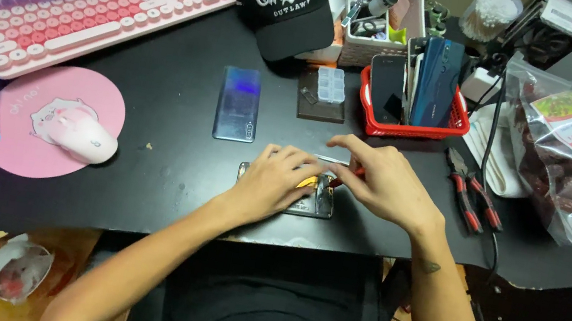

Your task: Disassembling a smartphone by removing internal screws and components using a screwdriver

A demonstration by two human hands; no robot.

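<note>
An opened phone (311, 196) lies face down near the desk's (168, 163) front edge, pinned flat by the left hand (274, 182), fingers curled over it to steady it; the right hand (376, 180) pinches a red-handled tool (346, 177) at its edge, with a blue back cover (239, 104) set aside just behind

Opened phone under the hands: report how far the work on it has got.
Done: the opened phone lies with its insides exposed; a blue back cover lies apart. In hand: left hand steadies it, right hand works a red-handled tool into it. Left: the cover is not yet back on.
</note>
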